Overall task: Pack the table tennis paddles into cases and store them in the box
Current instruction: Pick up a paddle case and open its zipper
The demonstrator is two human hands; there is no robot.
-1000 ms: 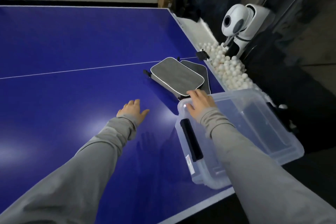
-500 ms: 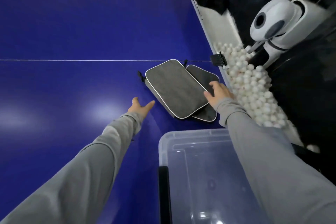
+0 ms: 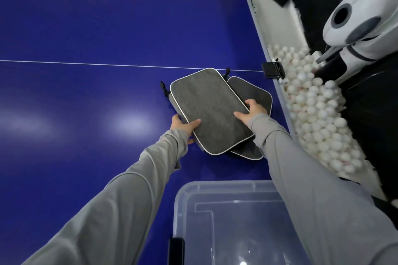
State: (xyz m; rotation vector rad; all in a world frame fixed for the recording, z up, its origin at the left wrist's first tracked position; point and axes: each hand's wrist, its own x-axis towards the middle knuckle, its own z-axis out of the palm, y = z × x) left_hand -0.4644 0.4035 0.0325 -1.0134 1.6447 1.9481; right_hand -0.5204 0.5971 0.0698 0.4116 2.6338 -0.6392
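Now the storing step is in hand: the left hand [image 3: 183,126] is clamped on the near-left edge of the upper grey white-piped fabric paddle case [image 3: 210,109], which lies across a second one on the blue surface [image 3: 86,28], while the right hand [image 3: 254,112] is clamped on its right edge. Next (as judged) it should be lifted and lowered into the clear plastic box [image 3: 185,196] nearby.

No text, label, brand, number or sign can be read anywhere in the view. The grey paddle cases [image 3: 210,112] carry no legible marking. Some of the white balls [image 3: 318,114] heaped off the table's right edge show faint reddish marks, too small and blurred to make out. The clear plastic box [image 3: 215,187] shows no legible print.
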